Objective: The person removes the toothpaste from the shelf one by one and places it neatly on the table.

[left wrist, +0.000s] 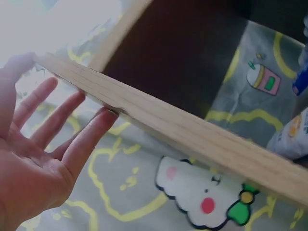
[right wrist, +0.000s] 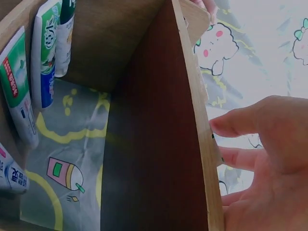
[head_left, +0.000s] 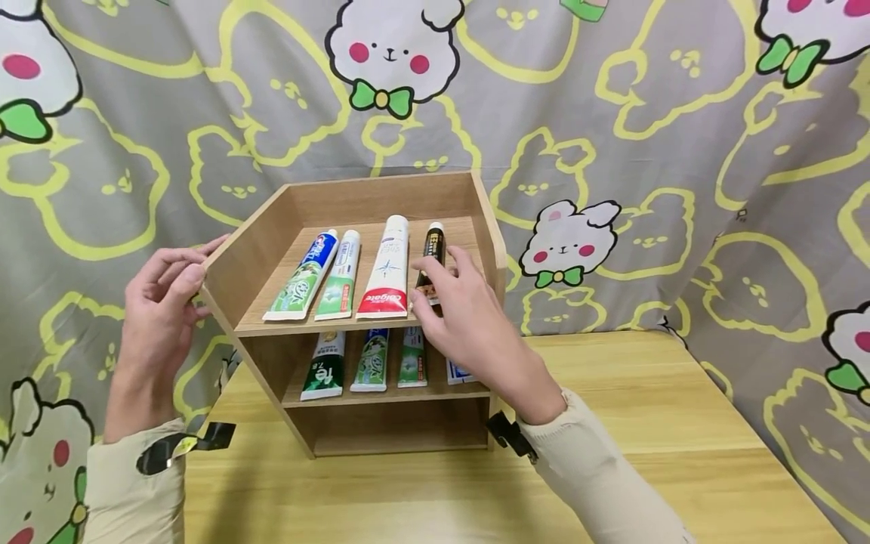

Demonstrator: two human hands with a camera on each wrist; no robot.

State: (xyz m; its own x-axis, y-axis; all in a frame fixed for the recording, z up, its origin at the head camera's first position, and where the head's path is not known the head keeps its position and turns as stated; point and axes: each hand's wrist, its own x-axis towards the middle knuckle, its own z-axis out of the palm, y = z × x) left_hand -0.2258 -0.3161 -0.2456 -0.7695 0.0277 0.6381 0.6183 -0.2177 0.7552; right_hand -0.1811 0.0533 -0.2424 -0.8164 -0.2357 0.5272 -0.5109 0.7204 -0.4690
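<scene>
A three-level wooden shelf rack (head_left: 363, 329) stands on the table. On its top board, from the left, lie a blue-green toothpaste tube (head_left: 302, 279), a white-green toothpaste tube (head_left: 337, 283), a white-red toothpaste tube (head_left: 386, 272) and a black toothpaste tube (head_left: 433, 245). My right hand (head_left: 469, 321) is over the black tube with fingers spread; thumb and index finger cross it in the head view. Whether they touch it is unclear, and the right wrist view hides most of it. At the rack's left side panel (head_left: 254, 249), my left hand (head_left: 159, 325) touches the edge with loose, extended fingers.
On the middle board lie a dark green tube (head_left: 322, 370), another blue-green tube (head_left: 371, 366), a small green-white tube (head_left: 411, 363) and a partly hidden blue-white one (head_left: 460, 372). The wooden table (head_left: 612, 423) extends to the right. A patterned curtain (head_left: 564, 166) hangs behind.
</scene>
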